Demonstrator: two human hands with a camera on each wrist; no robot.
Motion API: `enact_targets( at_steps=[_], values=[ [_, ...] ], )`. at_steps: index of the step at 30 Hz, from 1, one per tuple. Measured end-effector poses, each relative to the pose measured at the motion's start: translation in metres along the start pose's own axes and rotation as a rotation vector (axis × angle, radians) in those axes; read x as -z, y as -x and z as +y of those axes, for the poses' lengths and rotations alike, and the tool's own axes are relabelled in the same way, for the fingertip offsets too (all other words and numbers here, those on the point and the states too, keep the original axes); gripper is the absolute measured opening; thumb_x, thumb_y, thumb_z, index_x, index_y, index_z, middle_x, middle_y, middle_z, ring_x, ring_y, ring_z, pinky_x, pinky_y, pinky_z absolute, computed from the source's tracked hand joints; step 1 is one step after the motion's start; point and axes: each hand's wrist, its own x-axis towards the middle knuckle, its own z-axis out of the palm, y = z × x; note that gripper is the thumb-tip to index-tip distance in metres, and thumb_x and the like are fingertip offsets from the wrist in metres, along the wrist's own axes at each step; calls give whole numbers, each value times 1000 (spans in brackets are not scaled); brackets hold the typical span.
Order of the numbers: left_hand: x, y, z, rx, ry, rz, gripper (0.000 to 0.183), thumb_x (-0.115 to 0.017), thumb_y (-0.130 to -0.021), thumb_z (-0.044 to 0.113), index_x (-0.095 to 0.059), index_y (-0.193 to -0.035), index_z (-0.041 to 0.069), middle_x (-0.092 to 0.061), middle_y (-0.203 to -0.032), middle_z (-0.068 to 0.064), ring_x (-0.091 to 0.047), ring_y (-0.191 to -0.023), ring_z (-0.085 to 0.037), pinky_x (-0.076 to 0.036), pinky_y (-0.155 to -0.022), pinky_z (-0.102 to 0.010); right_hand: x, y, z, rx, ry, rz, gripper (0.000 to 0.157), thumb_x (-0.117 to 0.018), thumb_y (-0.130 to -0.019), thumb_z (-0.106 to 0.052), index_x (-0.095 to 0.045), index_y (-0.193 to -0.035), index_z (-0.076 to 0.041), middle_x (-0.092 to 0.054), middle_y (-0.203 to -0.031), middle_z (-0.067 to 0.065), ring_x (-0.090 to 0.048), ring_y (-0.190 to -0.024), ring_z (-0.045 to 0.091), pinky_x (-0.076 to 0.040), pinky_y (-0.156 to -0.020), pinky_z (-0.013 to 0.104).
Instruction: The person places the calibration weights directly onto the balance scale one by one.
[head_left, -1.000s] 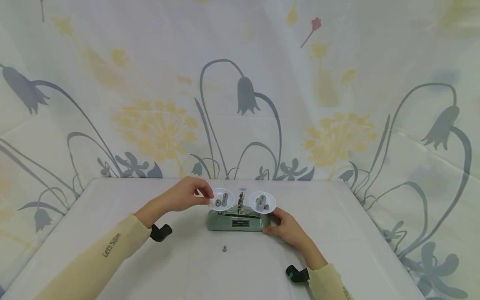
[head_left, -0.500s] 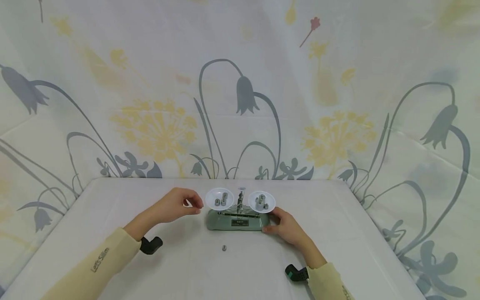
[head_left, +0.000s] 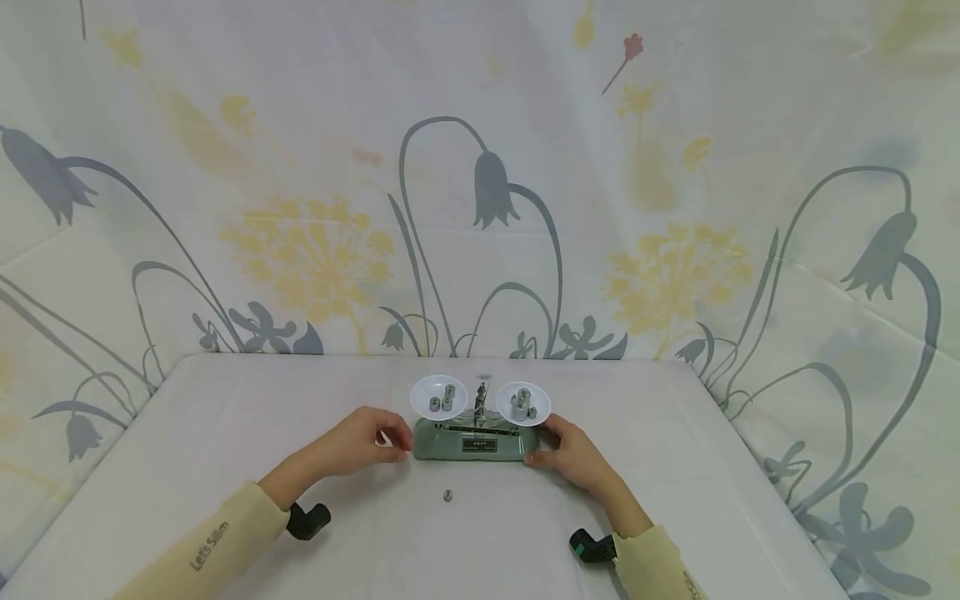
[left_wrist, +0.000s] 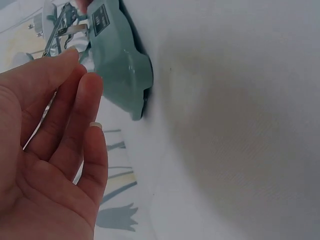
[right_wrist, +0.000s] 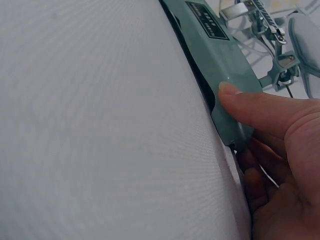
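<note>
A green balance scale (head_left: pixel 435 451) stands on the table with two white pans. Small metal weights (head_left: pixel 447 403) sit in the left pan (head_left: pixel 419 398); several more weights (head_left: pixel 520 407) are grouped in the right pan (head_left: pixel 542 402). My right hand (head_left: pixel 577 457) grips the right end of the base, its thumb (right_wrist: pixel 250 102) on the front face and the other fingers behind the end. At the base's left end, my left hand (head_left: pixel 363 442) holds nothing. Its fingers (left_wrist: pixel 90 100) are loosely bent, with the fingertips right by the base.
A single metal weight (head_left: pixel 447 495) stands on the white table (head_left: pixel 420 550) in front of the scale. Behind the table hangs a flower-patterned cloth (head_left: pixel 480 275). Black wrist devices (head_left: pixel 309 522) are worn at both sleeves.
My left hand has drawn away from the left pan, then come down and forward beside the base's left end. My right hand keeps its grip in place.
</note>
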Motion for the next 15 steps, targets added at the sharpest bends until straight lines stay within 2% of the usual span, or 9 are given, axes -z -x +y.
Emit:
enact_targets(
  at_steps=[2,6,15],
  values=[
    [-5,1,-1,-9,8,-6,8,-73,-88,4,-72,-95,6,-71,-91,0,-63,-86,-8,-51,-79,-30,-1,2,-5,-1,-7,7,62,-80,-77,1,-55,-132,7,-55,-137,23,-44,-134,41,-33,-111,54],
    [-14,1,-4,-21,37,-22,8,-74,-87,3,-72,-94,5,-71,-91,-5,-63,-86,-8,-51,-78,-30,-1,-2,7,-4,6,-1,64,-82,-77,-2,-55,-134,5,-55,-139,20,-44,-135,39,-33,-111,53],
    [-32,-2,-4,-12,115,-45,8,-74,-86,3,-72,-93,7,-71,-90,-3,-63,-84,-8,-53,-76,-28,1,-7,19,-8,23,-19,67,-86,-75,-14,-57,-134,-1,-57,-138,14,-44,-136,35,-33,-112,51]
  ],
)
